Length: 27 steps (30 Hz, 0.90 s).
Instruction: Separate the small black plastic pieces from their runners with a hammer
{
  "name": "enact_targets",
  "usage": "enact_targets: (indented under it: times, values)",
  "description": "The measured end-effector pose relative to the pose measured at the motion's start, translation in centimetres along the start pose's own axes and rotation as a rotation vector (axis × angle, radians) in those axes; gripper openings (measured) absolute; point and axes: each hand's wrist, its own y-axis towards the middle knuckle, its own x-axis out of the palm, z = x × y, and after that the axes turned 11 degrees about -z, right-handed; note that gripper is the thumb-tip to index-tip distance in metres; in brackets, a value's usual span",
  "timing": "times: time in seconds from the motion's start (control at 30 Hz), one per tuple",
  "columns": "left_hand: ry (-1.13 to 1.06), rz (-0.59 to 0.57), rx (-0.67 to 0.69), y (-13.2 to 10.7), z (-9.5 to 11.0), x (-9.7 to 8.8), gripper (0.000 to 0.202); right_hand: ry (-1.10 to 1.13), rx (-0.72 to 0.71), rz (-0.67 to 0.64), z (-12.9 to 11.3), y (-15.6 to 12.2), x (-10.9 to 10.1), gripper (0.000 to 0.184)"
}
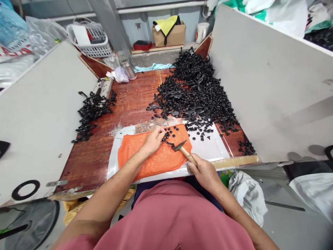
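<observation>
My left hand [153, 140] rests on an orange cloth [153, 158] and pinches a black plastic strip of small round parts [168, 137]. My right hand [204, 172] grips the wooden handle of a small hammer [182, 147], whose metal head sits on the cloth just right of the strip. Loose black round pieces [201, 133] lie scattered on the white sheet [210, 147] beyond the cloth.
A big heap of black plastic strips [195, 90] fills the back right of the wooden table [130, 104]. A smaller heap [92, 111] lies at the left. White boards [260, 80] wall both sides. A basket [90, 38], metal flask [127, 67], cardboard box [169, 33] and mug [202, 32] stand behind.
</observation>
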Motion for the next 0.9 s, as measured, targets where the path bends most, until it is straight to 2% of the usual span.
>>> enact_targets:
  times: [0.1,0.2,0.3,0.4,0.47,0.57,0.7,0.83,0.9]
  values:
    - [0.038,0.001,0.044,0.2,-0.4,-0.1,0.010,0.053,-0.036,-0.008,0.1,0.0,-0.3,0.020]
    - [0.041,-0.043,0.036,0.0,-0.3,-0.4,0.010,0.086,-0.081,0.023,-0.1,0.2,-1.6,0.035]
    - [0.081,-0.061,0.012,-0.3,-0.1,-0.5,0.007,-0.036,-0.084,0.114,-1.0,0.9,-3.4,0.050]
    - [0.149,-0.052,-0.006,-0.4,0.1,-0.5,0.006,-0.204,-0.098,0.164,-2.3,2.1,-5.0,0.054]
    - [0.175,-0.059,-0.010,-0.5,0.2,-0.5,0.006,-0.255,-0.161,0.199,-3.1,2.9,-5.5,0.056]
    - [0.189,-0.050,0.003,-0.5,0.2,-0.4,0.007,-0.272,-0.242,0.256,-4.0,4.0,-5.4,0.059]
    - [0.187,-0.044,0.023,-0.5,0.2,-0.5,0.010,-0.375,-0.176,0.137,-4.4,4.7,-4.7,0.058]
    - [0.168,-0.048,0.002,-0.5,0.0,-0.6,0.007,-0.255,-0.216,0.220,-4.7,4.6,-4.7,0.057]
    - [0.165,-0.044,0.001,-0.4,-0.1,-0.6,0.007,-0.300,-0.189,0.191,-4.9,4.8,-4.8,0.058]
